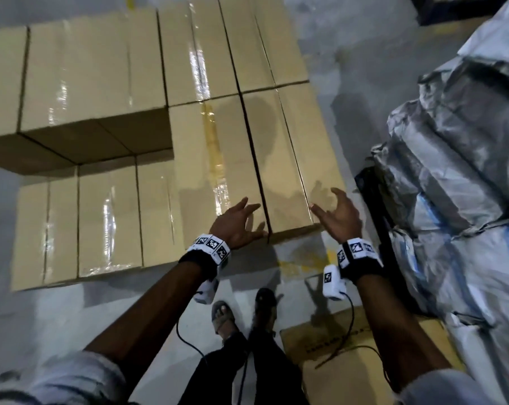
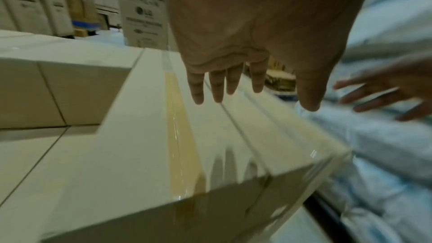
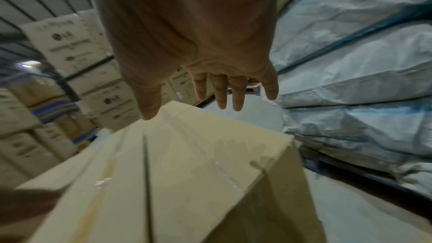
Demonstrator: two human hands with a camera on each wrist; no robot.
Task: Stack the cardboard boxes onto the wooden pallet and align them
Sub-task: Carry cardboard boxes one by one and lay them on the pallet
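- Both hands are released and hold nothing. The left hand point(image 1: 238, 221) has its fingers spread over the near end of the top layer. Its palm heel is at the near edge, but I cannot tell whether it actually presses there.
- The right hand point(image 1: 339, 213) hovers loosely curled over the near right corner box point(image 1: 288, 165), clear of it, as the right wrist view shows.
- The cardboard boxes point(image 1: 107, 83) sit packed in layers; the wooden pallet itself is hidden beneath them.
- The step in hand looks like squaring up that corner box. I would set flat palms on its near and right faces and push in until the dark seam point(image 1: 257, 168) beside it closes evenly. The near edges should end up flush.
- Push low and level, since the glossy tape point(image 1: 215, 159) looks slippery under fingers.
- An unfilled step point(image 1: 110, 217) remains on the left, where the lower layer shows.
- The head view alone shows the whole stack, that step, a loose box point(image 1: 335, 343) by the person's feet and the wrapped sacks point(image 1: 457, 159) close on the right.
- The left wrist view shows the fingers point(image 2: 218, 88) held above the carton top.
- The wrist views also show printed cartons point(image 3: 70, 43) stacked behind.
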